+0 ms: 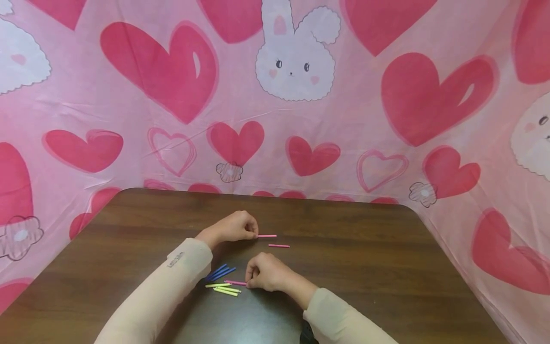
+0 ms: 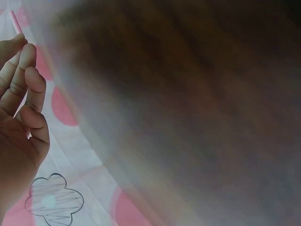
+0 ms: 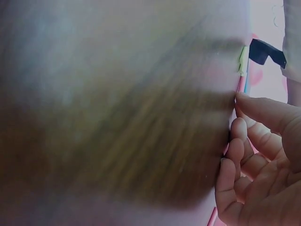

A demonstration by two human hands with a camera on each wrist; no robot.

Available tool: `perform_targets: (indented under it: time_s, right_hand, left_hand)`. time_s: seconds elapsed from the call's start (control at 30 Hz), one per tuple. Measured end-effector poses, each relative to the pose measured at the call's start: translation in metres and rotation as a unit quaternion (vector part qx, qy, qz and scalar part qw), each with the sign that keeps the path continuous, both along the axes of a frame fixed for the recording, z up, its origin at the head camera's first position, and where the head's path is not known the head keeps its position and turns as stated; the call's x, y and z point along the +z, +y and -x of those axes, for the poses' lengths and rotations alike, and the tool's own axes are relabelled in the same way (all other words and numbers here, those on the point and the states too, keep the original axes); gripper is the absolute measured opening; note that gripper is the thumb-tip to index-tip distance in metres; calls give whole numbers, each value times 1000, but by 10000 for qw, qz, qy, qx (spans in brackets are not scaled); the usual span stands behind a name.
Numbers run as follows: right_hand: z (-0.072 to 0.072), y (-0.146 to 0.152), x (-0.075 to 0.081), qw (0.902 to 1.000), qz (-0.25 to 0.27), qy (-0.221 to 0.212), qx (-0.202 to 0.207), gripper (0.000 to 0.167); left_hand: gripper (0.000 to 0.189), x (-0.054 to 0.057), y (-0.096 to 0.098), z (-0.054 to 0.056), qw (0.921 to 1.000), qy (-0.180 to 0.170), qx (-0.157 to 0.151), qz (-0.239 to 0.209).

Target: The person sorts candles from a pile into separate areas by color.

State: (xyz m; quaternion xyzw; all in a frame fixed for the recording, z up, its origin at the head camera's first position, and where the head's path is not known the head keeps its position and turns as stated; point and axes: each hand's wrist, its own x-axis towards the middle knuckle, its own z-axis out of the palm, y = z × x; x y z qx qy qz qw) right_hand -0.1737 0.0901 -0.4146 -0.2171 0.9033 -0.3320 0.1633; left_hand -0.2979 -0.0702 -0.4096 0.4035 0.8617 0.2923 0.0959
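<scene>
My left hand (image 1: 236,226) pinches one end of a thin pink stick (image 1: 267,236) between thumb and fingertip. In the left wrist view, that pink stick (image 2: 16,22) points away from the fingertips. A second pink stick (image 1: 279,246) lies on the table just nearer and to the right. Closer to the front, my right hand (image 1: 269,272) pinches the right end of another pink stick (image 1: 235,283). Its left end overlaps several yellow sticks (image 1: 226,291). Several blue sticks (image 1: 221,272) lie fanned just behind these, beside the left sleeve.
The sticks lie on a dark brown wooden table (image 1: 365,258). Behind and beside it hangs a pink cloth (image 1: 275,119) printed with hearts and rabbits. A black strap (image 1: 307,333) shows under the right sleeve.
</scene>
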Motion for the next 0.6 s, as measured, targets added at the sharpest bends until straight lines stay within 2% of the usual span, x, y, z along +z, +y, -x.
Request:
perform_targets:
  time_s: [0.23, 0.4, 0.6]
  right_hand:
    - [-1, 1, 2, 10000, 19, -80, 18, 13]
    - [-1, 2, 3, 9999, -39, -82, 65, 13]
    - [-1, 3, 2, 9997, 28, 56, 224, 11]
  left_hand:
    - [8, 1, 6, 1, 9999, 81, -111, 28]
    - [7, 1, 11, 2, 9997, 12, -232, 78]
    - [6, -2, 17, 3, 9993, 43, -360, 134]
